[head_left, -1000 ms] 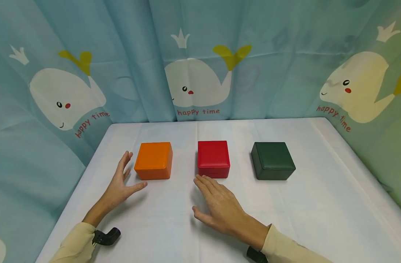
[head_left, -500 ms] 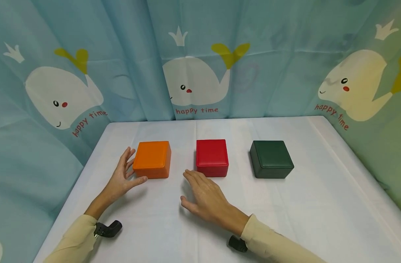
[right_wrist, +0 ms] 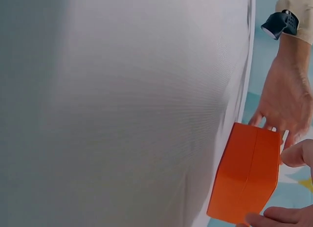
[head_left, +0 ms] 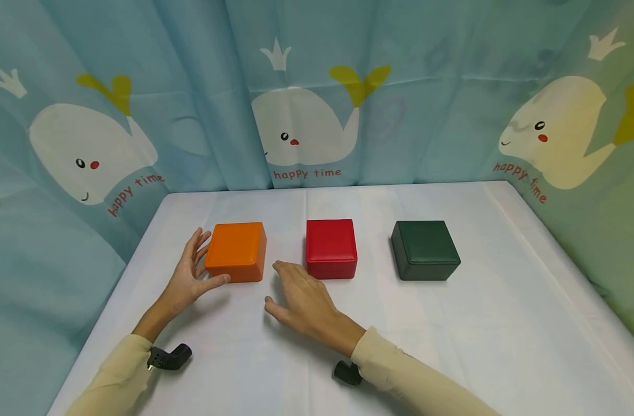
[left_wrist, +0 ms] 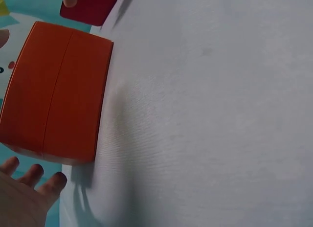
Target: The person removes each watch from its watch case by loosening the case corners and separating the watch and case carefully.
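Note:
An orange lidded box [head_left: 236, 248] lies at the left of the row. My left hand [head_left: 186, 280] is beside it, fingers spread along its left side and thumb near its front corner; contact is unclear in the head view. The left wrist view has a small gap between those fingertips [left_wrist: 58, 180] and the orange box [left_wrist: 58, 90]. My right hand [head_left: 309, 300], fingers extended, hovers in front of the space between the orange box and a red box [head_left: 331, 245]. In the right wrist view, its fingers [right_wrist: 288, 215] show at the lower right near the orange box [right_wrist: 247, 170].
A dark green box [head_left: 426, 248] stands to the right of the red one, all on a white cloth-covered table [head_left: 483, 329]. Blue curtains [head_left: 202, 92] printed with whales enclose the back and sides. Each wrist carries a black camera [head_left: 170, 357].
My right hand has moved left, from in front of the red box toward the orange one. My left hand has come closer to the orange box's left side. The whole head view has shifted slightly.

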`<state>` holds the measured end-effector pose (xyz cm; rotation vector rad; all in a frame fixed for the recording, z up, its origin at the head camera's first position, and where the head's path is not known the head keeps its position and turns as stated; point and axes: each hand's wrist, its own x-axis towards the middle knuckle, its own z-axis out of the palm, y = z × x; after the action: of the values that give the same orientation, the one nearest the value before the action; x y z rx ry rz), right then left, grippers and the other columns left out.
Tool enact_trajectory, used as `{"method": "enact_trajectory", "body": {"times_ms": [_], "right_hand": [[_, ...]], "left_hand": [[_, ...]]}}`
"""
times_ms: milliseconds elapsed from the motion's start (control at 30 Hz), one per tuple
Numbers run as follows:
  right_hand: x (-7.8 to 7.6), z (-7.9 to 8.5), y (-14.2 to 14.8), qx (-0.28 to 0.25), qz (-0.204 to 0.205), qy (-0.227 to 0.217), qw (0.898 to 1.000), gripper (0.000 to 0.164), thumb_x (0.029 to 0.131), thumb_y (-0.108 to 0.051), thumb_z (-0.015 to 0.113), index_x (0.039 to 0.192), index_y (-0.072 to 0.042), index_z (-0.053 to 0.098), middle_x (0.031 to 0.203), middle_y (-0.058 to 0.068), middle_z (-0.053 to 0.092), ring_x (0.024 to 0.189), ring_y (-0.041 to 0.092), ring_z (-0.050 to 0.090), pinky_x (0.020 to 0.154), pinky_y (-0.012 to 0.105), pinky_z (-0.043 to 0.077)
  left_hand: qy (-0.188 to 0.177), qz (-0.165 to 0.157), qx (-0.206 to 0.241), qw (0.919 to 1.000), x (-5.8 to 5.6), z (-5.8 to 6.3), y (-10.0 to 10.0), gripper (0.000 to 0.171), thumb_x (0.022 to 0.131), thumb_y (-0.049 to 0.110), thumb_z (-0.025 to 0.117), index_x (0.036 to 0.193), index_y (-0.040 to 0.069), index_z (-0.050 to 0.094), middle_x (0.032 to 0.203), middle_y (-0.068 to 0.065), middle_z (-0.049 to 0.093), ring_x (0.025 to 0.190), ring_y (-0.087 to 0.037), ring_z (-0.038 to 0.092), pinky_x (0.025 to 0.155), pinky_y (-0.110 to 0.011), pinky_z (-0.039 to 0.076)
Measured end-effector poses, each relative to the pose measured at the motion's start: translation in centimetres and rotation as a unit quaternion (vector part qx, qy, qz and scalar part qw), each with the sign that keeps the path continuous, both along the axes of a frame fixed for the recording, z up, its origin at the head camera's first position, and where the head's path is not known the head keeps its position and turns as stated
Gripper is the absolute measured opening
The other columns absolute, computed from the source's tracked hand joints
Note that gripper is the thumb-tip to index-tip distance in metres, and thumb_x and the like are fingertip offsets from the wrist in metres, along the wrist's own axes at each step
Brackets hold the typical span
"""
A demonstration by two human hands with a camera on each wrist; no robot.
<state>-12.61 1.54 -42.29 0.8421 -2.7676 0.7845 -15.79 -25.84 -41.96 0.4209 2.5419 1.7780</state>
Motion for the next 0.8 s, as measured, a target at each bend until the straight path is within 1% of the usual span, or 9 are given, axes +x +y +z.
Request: {"method": "enact_trajectory", "body": {"times_ms": [133, 300, 433, 533, 700, 800], "right_hand": [[-0.6, 0.1, -1.1, 0.0, -0.007, -0.008, 1.0, 0.059, 0.095, -0.034, 0.065, 0.143, -0.002, 0.052, 0.14, 0.008, 0.058, 0.128, 0.02, 0.054, 0.1, 0.034, 0.049], [-1.3, 0.0, -2.3, -0.009, -0.018, -0.039, 0.999, 0.058, 0.096, -0.033, 0.063, 0.143, -0.002, 0.052, 0.141, 0.008, 0.058, 0.127, 0.021, 0.054, 0.099, 0.037, 0.05], [-1.6, -0.2, -3.0, -0.022, -0.025, -0.063, 0.997, 0.058, 0.095, -0.032, 0.063, 0.144, -0.003, 0.052, 0.142, 0.006, 0.058, 0.125, 0.021, 0.056, 0.098, 0.041, 0.051], [-1.9, -0.4, -3.3, -0.029, -0.031, -0.078, 0.996, 0.061, 0.095, -0.032, 0.063, 0.147, -0.003, 0.048, 0.143, 0.006, 0.057, 0.125, 0.021, 0.057, 0.098, 0.042, 0.051], [-2.6, -0.7, -3.6, -0.039, -0.039, -0.108, 0.993, 0.068, 0.095, -0.031, 0.062, 0.153, -0.001, 0.04, 0.141, 0.008, 0.059, 0.12, 0.021, 0.06, 0.096, 0.042, 0.052], [-3.1, -0.7, -3.9, -0.043, -0.036, -0.117, 0.992, 0.072, 0.095, -0.03, 0.064, 0.155, -0.001, 0.037, 0.138, 0.009, 0.06, 0.111, 0.02, 0.063, 0.091, 0.038, 0.054]], "left_hand": [[0.011, -0.006, 0.002, 0.9999, -0.3, 0.0, 0.0, 0.112, 0.084, -0.004, 0.076, 0.163, 0.01, -0.002, 0.167, -0.019, 0.005, 0.148, -0.044, 0.018, 0.109, -0.068, 0.023], [0.007, -0.011, 0.002, 0.9999, -0.7, -0.1, 0.0, 0.113, 0.084, -0.003, 0.077, 0.164, 0.012, -0.001, 0.168, -0.015, 0.002, 0.149, -0.044, 0.015, 0.109, -0.071, 0.021], [0.003, -0.007, -0.014, 0.9999, -1.1, -0.2, 0.0, 0.115, 0.084, 0.002, 0.079, 0.164, 0.014, -0.003, 0.169, -0.014, -0.001, 0.15, -0.044, 0.012, 0.109, -0.073, 0.018], [-0.001, -0.005, -0.028, 0.9996, -1.4, 0.0, 0.1, 0.118, 0.083, 0.005, 0.08, 0.164, 0.017, -0.004, 0.169, -0.013, -0.002, 0.151, -0.043, 0.01, 0.108, -0.074, 0.017], [-0.005, -0.018, -0.053, 0.9984, -1.9, 0.5, -0.3, 0.124, 0.079, 0.008, 0.084, 0.164, 0.021, -0.005, 0.169, -0.012, -0.004, 0.152, -0.042, 0.004, 0.109, -0.075, 0.015], [0.007, -0.032, -0.079, 0.9963, -2.2, 0.7, -0.5, 0.123, 0.078, 0.009, 0.086, 0.165, 0.017, 0.0, 0.169, -0.015, -0.001, 0.151, -0.043, 0.005, 0.109, -0.074, 0.017]]}}
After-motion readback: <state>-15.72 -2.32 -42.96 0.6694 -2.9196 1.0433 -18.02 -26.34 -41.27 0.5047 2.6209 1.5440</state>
